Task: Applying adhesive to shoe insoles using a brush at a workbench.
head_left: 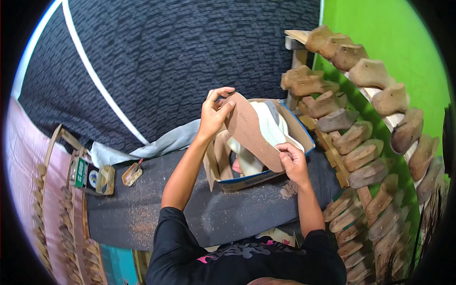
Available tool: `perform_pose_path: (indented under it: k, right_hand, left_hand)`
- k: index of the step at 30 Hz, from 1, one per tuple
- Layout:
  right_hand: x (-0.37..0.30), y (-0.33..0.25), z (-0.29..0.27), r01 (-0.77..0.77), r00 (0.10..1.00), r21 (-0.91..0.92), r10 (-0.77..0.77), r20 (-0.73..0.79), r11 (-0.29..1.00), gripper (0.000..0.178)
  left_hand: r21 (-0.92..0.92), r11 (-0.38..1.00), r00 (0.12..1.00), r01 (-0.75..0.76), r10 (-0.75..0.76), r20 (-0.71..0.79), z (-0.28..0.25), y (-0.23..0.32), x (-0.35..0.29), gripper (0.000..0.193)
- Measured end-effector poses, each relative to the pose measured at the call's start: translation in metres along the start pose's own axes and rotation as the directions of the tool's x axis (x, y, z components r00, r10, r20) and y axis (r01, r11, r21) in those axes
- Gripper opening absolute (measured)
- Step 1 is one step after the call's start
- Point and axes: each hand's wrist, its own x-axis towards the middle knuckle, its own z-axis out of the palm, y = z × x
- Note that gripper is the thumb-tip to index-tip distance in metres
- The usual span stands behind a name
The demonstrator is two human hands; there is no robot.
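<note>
Pinched at opposite ends by left hand (216, 114) and right hand (295, 165), a brown insole-shaped sheet (253, 129) spans the head view, an open cardboard box (254, 181) beneath the grip. Probably it is being inspected; moving it calls for light, even support.

The insole (252, 127) in my fingers (221, 91) looks matt and grainy, the box (297, 124) cardboard, the lasts (370, 72) dull wood, and the dark curtain (180, 57) textured cloth.
</note>
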Motion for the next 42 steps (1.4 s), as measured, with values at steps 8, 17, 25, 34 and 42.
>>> perform_pose_path:
  k: [8,17,25,34,42]
  right_hand:
    - [-0.003,-0.007,0.112,-0.012,0.985,0.313,-0.043,0.169,0.95,0.039]
    - [-0.038,0.004,0.289,-0.224,0.924,0.302,0.104,0.368,0.927,0.045]
    - [-0.084,0.061,0.463,-0.554,0.736,0.169,0.384,0.558,0.815,0.023]
    - [-0.02,0.127,0.543,-0.482,0.856,0.208,0.407,0.318,0.851,0.021]
    - [0.069,0.155,0.557,-0.607,0.79,0.244,0.608,0.081,0.756,0.046]
  left_hand:
    - [-0.358,0.933,0.928,0.038,-0.166,-0.334,-0.066,0.055,-0.064,0.055]
    - [-0.607,0.754,0.889,0.249,-0.427,-0.166,-0.181,0.054,-0.221,0.044]
    - [-0.588,0.715,0.679,0.378,-0.646,-0.349,-0.327,0.038,-0.342,0.057]
    - [-0.662,0.687,0.682,0.299,-0.64,-0.355,-0.428,0.05,-0.39,0.075]
    - [-0.734,0.605,0.692,0.308,-0.672,-0.263,-0.451,0.046,-0.413,0.086]
